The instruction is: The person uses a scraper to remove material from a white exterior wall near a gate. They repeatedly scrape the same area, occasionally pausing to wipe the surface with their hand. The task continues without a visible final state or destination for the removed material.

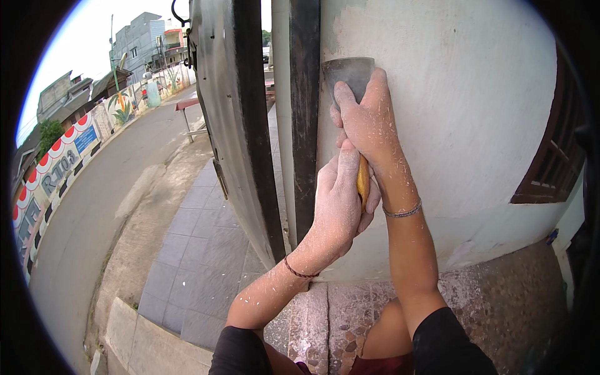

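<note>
A putty knife with a wide grey blade (351,70) and a yellow handle (362,180) lies against the pale wall (462,112), beside the dark door frame (305,125). My right hand (370,119) grips it high up, thumb and fingers pressed on the blade. Lower down, my left hand (340,194) is wrapped round the yellow handle. White dust and small flakes cover both hands and forearms. The wall near the blade looks patchy, with a pinkish spot above it. My right fingers are partly hidden behind the blade and hand.
To the left stands a door leaf (231,125) with a dark edge. Beyond it are grey tiles (200,250), a road (119,194) and a painted wall. A brown window frame (553,150) is at right. White flakes speckle the pebbled floor (450,312) below.
</note>
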`<state>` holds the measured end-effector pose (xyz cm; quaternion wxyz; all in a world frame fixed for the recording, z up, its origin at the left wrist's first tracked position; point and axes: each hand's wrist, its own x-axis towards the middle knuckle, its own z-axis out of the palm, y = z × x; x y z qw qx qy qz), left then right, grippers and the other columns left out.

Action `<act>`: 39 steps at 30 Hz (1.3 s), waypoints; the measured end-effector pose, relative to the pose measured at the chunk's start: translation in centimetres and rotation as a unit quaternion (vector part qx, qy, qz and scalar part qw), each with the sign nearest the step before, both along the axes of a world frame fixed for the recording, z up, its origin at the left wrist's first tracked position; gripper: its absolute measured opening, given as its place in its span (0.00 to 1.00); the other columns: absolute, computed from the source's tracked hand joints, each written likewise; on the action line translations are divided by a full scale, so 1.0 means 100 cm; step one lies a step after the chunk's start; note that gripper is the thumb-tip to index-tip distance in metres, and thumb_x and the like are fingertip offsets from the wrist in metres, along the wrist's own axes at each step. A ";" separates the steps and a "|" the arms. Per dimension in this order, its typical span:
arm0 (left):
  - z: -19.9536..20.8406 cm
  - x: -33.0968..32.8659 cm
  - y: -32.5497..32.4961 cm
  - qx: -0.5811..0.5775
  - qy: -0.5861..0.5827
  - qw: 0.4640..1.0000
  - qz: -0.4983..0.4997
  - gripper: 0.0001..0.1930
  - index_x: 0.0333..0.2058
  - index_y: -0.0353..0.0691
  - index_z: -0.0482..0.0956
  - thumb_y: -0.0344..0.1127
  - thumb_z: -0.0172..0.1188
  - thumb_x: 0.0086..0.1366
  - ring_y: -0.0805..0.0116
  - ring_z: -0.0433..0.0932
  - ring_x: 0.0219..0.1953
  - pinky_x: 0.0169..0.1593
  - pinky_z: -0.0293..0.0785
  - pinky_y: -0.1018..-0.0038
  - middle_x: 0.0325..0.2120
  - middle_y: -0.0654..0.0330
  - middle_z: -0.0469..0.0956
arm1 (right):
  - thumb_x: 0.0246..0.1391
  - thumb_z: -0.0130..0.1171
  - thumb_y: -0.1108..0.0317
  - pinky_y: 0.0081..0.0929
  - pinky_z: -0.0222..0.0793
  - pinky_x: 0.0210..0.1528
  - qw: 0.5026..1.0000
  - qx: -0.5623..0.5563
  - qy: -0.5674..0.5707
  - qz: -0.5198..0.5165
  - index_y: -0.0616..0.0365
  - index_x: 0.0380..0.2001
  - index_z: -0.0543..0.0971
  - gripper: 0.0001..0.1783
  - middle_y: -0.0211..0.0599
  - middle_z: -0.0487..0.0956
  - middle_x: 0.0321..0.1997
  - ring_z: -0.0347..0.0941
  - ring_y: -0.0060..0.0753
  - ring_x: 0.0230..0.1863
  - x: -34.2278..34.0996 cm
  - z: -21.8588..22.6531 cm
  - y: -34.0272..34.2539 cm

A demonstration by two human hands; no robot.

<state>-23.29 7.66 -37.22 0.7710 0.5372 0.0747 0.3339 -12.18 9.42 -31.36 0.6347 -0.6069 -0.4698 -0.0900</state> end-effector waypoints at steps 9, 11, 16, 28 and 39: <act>-0.001 -0.006 0.002 0.016 -0.007 1.000 -0.018 0.25 0.35 0.41 0.66 0.58 0.36 0.76 0.82 0.55 0.06 0.08 0.50 0.85 0.10 0.67 0.65 | 0.60 0.52 0.67 0.43 0.74 0.46 0.998 -0.053 0.016 -0.011 0.75 0.50 0.59 0.24 0.65 0.72 0.43 0.77 0.55 0.43 -0.005 0.000 -0.003; -0.003 -0.005 0.000 0.016 0.005 1.000 -0.027 0.25 0.35 0.41 0.66 0.58 0.36 0.76 0.81 0.55 0.06 0.08 0.50 0.84 0.10 0.66 0.65 | 0.60 0.52 0.67 0.43 0.75 0.46 0.999 -0.013 -0.027 -0.011 0.75 0.50 0.60 0.23 0.65 0.72 0.42 0.78 0.55 0.42 -0.004 -0.002 -0.004; -0.003 -0.008 -0.001 0.014 -0.001 1.000 -0.020 0.26 0.34 0.41 0.67 0.59 0.36 0.75 0.81 0.56 0.06 0.08 0.50 0.84 0.10 0.65 0.66 | 0.61 0.52 0.67 0.36 0.72 0.35 0.998 -0.015 0.053 0.029 0.72 0.47 0.60 0.20 0.55 0.72 0.36 0.74 0.43 0.35 -0.004 -0.006 -0.005; 0.005 -0.013 0.003 0.008 -0.001 1.000 -0.026 0.25 0.35 0.41 0.69 0.58 0.37 0.75 0.82 0.55 0.06 0.08 0.49 0.85 0.10 0.66 0.66 | 0.60 0.52 0.67 0.30 0.79 0.30 0.999 -0.031 0.036 0.016 0.75 0.48 0.59 0.23 0.61 0.72 0.39 0.81 0.42 0.35 -0.013 0.006 -0.008; 0.013 -0.016 0.005 0.008 0.000 1.000 -0.021 0.26 0.34 0.41 0.69 0.58 0.36 0.76 0.82 0.54 0.05 0.08 0.49 0.85 0.10 0.66 0.66 | 0.60 0.53 0.67 0.38 0.78 0.40 0.996 -0.026 0.077 0.043 0.75 0.47 0.60 0.22 0.59 0.72 0.38 0.80 0.48 0.37 -0.013 0.012 -0.006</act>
